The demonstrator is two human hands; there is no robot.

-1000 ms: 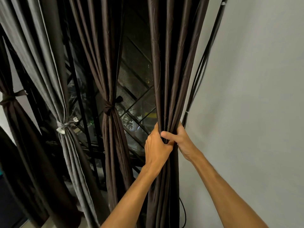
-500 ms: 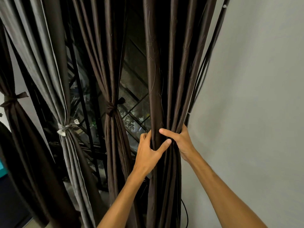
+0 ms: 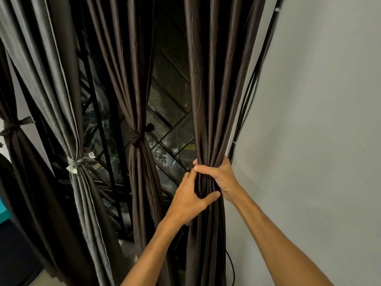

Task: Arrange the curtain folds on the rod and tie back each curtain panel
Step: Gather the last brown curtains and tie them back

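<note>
A dark brown curtain panel point(image 3: 208, 89) hangs beside the wall, its folds gathered at waist height. My right hand point(image 3: 220, 177) wraps around the bunched folds from the wall side, thumb across the front. My left hand point(image 3: 189, 200) grips the same bundle just below, fingers behind the cloth and thumb stretched across its front. No tie shows on this panel. To the left, a second brown panel point(image 3: 142, 182) is bound with a brown knot point(image 3: 137, 137). A grey panel point(image 3: 82, 193) carries a pale tie point(image 3: 77, 163). A further brown panel point(image 3: 14, 153) at the far left is tied too.
A light grey wall point(image 3: 319, 120) fills the right side. Black cables point(image 3: 250, 85) run down it beside the held panel. Behind the curtains stands a window with a black metal grille point(image 3: 171, 145). A teal object point(image 3: 2, 207) shows at the left edge.
My right hand has closed round the gathered folds, and the left has shifted lower on the bundle with its thumb across the front. The folds are bunched tighter.
</note>
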